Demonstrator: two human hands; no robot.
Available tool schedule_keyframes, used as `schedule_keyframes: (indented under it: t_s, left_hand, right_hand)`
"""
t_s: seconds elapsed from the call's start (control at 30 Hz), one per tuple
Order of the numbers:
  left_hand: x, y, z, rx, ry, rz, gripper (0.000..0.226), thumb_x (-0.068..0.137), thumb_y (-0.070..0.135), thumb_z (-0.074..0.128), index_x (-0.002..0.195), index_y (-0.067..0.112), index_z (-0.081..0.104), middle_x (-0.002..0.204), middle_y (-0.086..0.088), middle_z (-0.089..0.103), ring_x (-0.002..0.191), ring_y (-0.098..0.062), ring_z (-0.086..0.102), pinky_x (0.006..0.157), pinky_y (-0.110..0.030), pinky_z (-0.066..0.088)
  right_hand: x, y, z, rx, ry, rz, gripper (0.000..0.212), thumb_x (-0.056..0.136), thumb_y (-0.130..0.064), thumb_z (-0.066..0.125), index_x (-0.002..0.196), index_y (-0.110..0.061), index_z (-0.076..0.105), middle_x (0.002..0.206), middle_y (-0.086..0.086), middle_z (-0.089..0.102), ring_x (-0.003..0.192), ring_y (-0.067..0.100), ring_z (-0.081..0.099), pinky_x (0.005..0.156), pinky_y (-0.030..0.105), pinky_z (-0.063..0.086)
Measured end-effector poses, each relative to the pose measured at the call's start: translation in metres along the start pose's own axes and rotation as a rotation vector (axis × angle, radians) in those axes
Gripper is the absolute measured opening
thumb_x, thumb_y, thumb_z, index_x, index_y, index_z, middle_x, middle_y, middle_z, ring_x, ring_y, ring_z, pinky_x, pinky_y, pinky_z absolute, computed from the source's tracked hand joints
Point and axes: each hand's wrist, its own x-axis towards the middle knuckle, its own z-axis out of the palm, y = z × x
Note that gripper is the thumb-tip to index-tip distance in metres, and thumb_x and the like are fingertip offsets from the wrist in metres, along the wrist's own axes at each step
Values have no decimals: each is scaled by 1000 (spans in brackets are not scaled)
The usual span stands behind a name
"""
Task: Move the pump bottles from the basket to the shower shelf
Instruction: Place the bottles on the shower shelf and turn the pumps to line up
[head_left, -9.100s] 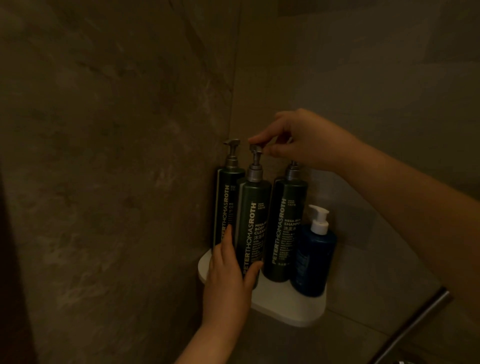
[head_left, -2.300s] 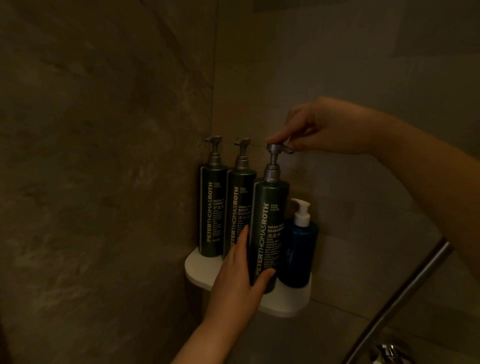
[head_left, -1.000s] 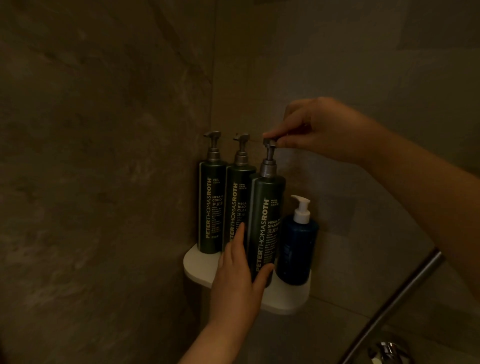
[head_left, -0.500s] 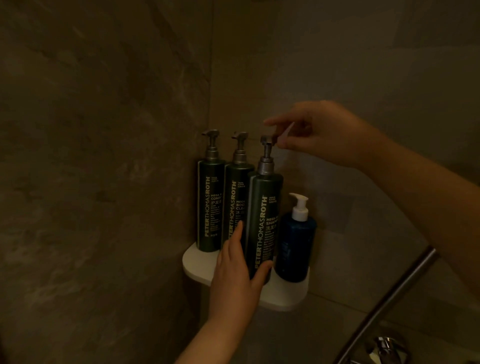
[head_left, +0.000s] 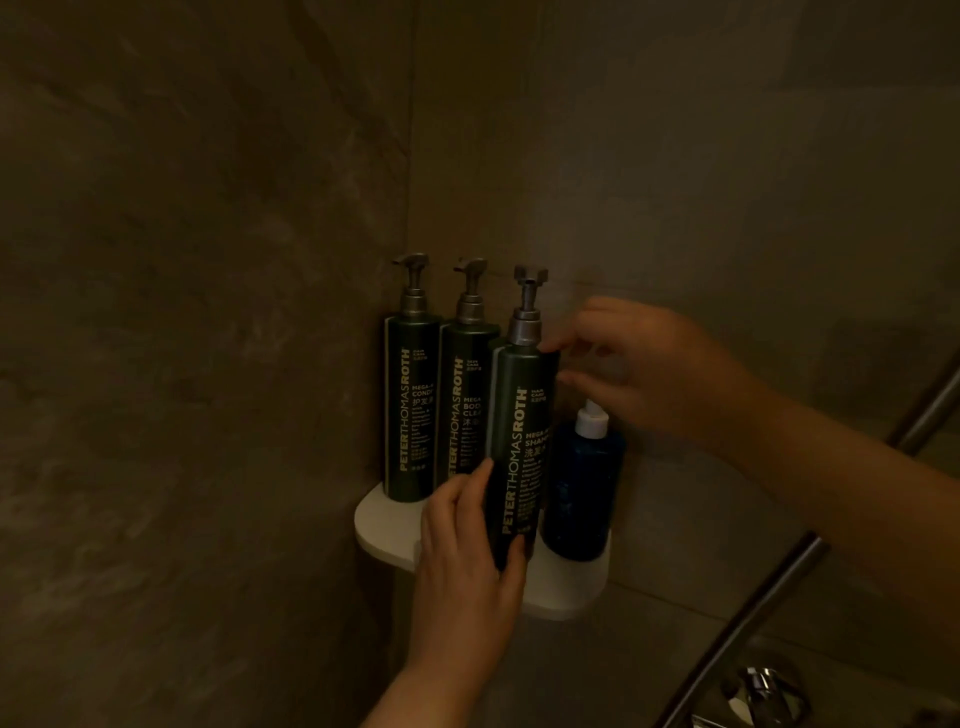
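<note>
Three tall dark green pump bottles stand on the white corner shelf (head_left: 384, 525): the conditioner bottle (head_left: 410, 405) at left, the body cleanser bottle (head_left: 465, 395) in the middle, the shampoo bottle (head_left: 522, 431) in front. My left hand (head_left: 467, 561) grips the shampoo bottle low down, thumb on its front. My right hand (head_left: 649, 369), blurred by motion, hovers beside that bottle's shoulder with fingers loosely spread, holding nothing. A short blue bottle with a white pump (head_left: 584, 483) stands at the shelf's right end.
Brown stone walls meet in the corner behind the shelf. A metal rail (head_left: 753, 618) slants up at lower right, with a chrome fitting (head_left: 763, 691) below it. No basket is in view.
My right hand has let go of the shampoo bottle's pump head and dropped down beside the bottle's shoulder. My left hand keeps its grip on the bottle.
</note>
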Motion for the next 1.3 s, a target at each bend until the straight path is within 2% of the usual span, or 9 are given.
schedule_keyframes:
  t_s: [0.2,0.33,0.4,0.53,0.63,0.77,1.03,1.17,1.3]
  left_hand:
    - [7,0,4,24,-31,12,85,79,14,71,139,38,16,128,9,26,117,-9,37,96,-26,36]
    - [12,1,6,68,-48,43,85,76,9,72,140,31,21,127,5,27,117,-20,46,93,-27,39]
    - [15,1,7,89,-61,57,84,76,9,72,140,31,22,126,4,28,116,-21,46,91,-26,41]
    - [21,-1,11,125,-72,81,85,75,9,73,141,27,24,126,2,29,116,-15,38,91,-26,42]
    - [24,-3,14,130,-80,77,83,75,10,73,141,26,25,124,0,32,114,-18,43,87,-29,49]
    - [27,-6,16,113,-86,65,83,75,11,73,141,27,25,122,1,32,109,-17,46,81,-28,52]
    - [26,-6,17,87,-91,59,82,77,9,71,141,28,24,123,1,31,110,-19,47,82,-30,52]
    - [19,-4,15,52,-116,50,79,80,13,68,141,31,21,124,5,28,110,-14,46,83,-26,50]
    - [12,-2,14,6,-144,52,65,86,21,61,139,31,24,128,8,32,112,-3,39,87,-18,42]
  right_hand:
    - [0,-2,2,-72,17,29,22,84,-20,66,105,-21,65,90,-15,47,83,5,50,68,26,46]
    - [1,-1,4,-105,-4,49,19,84,-22,65,103,-21,65,88,-17,44,81,3,47,63,10,34]
    - [2,0,3,-104,-15,63,16,85,-21,64,101,-21,65,87,-18,43,80,4,49,62,8,32]
    - [4,3,3,-104,-38,85,22,85,-18,63,107,-16,66,89,-13,49,81,9,53,64,19,40]
    - [6,6,5,-95,-40,88,20,86,-15,62,105,-15,67,89,-9,52,84,14,57,69,28,45]
    - [6,11,8,-85,-33,98,22,86,-13,61,107,-15,67,89,-11,49,84,12,54,69,26,40]
    - [-1,14,6,25,-110,186,40,89,-15,58,127,-25,56,104,-14,50,99,6,53,83,23,44]
    - [-8,14,7,31,-77,251,33,88,-15,58,120,-25,58,104,-12,50,96,9,55,80,28,49]
    - [-17,19,12,-46,-221,296,22,90,-23,56,111,-23,64,98,-8,53,92,12,56,76,26,45]
